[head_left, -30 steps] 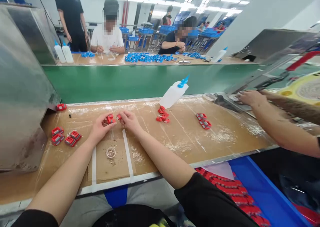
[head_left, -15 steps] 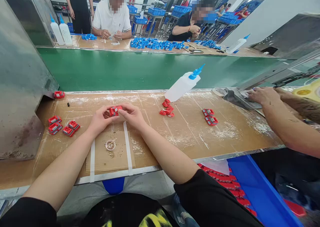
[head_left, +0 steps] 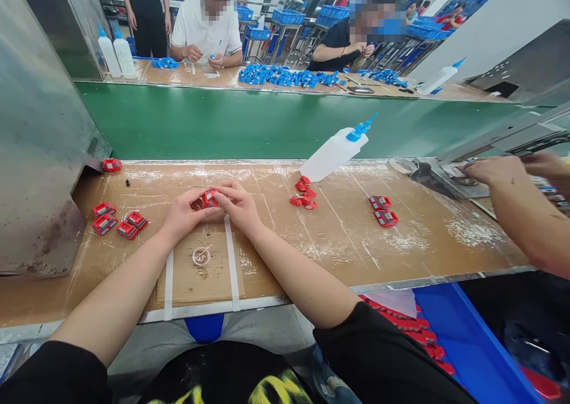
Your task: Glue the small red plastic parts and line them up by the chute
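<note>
A small red plastic part (head_left: 211, 198) with some grey on it is held between my left hand (head_left: 186, 214) and my right hand (head_left: 238, 205), above the cardboard-covered bench. Fingers of both hands are closed around it and hide much of its surface. Just below them, a small round clear dish (head_left: 201, 256) rests on a taped cardboard piece (head_left: 178, 285). To the left of my hands lie several red-and-grey parts (head_left: 104, 223). Farther right, a pile of smaller red pieces (head_left: 305, 193) sits by a white squeeze bottle (head_left: 333, 154) with a blue nozzle, which leans to the right.
Two red-and-grey parts (head_left: 385, 218) lie on the right of the bench. Another person's arm (head_left: 512, 196) reaches in at the far right. A metal housing (head_left: 40, 154) stands at left. Below the bench edge is a blue bin (head_left: 481, 338) with red parts. People work opposite behind blue pieces (head_left: 285, 76).
My hands still hold the red part, which appears slightly turned and more covered by my fingers. The whole view has shifted a little. The arm at right has moved.
</note>
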Motion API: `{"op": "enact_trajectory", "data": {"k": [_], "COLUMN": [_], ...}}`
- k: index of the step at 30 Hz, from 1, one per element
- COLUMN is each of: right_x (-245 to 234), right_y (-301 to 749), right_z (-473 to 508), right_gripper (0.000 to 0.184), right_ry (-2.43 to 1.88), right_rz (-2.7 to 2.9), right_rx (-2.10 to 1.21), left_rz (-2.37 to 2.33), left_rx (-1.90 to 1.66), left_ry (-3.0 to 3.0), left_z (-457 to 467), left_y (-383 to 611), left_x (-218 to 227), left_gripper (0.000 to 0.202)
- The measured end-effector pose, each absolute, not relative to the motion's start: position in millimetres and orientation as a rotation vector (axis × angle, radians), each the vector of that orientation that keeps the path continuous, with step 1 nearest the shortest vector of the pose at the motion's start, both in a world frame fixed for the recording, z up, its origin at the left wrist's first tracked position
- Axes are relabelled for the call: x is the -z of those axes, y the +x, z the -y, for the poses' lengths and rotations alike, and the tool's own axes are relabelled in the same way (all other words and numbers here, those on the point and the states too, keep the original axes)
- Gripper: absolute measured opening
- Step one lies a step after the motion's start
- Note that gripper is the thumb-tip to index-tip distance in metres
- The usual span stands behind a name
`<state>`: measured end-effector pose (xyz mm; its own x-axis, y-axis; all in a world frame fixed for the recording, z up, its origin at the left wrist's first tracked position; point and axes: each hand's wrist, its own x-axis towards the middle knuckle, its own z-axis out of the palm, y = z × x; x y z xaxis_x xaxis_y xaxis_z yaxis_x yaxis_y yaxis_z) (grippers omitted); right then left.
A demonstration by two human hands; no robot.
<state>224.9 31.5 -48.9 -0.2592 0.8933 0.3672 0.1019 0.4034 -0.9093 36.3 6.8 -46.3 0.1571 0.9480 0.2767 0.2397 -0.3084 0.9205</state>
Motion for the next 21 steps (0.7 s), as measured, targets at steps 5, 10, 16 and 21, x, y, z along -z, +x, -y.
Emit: {"op": "enact_trajectory", "data": {"k": [5, 10, 16, 21], "right_x": [46.1, 47.7, 45.2, 39.0], "right_y": [226.6, 225.3, 226.8, 229.1], "right_z": [-32.9, -32.4, -28.9, -20.5], "right_gripper": [0.023, 0.019, 0.021, 0.025], "right_ry": [-0.803, -0.822, -0.899, -0.853], "right_rz": [1.559, 1.513, 1.55, 1.694], "right_rx": [-1.1, -1.124, -1.123, -0.884], "left_rz": [-1.14, -1.123, -1.137, -1.113], "left_rx": [-1.172, -1.152, -1.151, -1.24], "left_ry": [1.755, 1.789, 1.821, 1.932], "left_z": [-7.0, -6.6, -4.8, -7.0], "left_y": [34.9, 34.4, 34.7, 30.6], "left_x": [43.4, 41.8, 41.1, 42.0], "left_gripper": [0.05, 0.047, 0.042, 0.044]}}
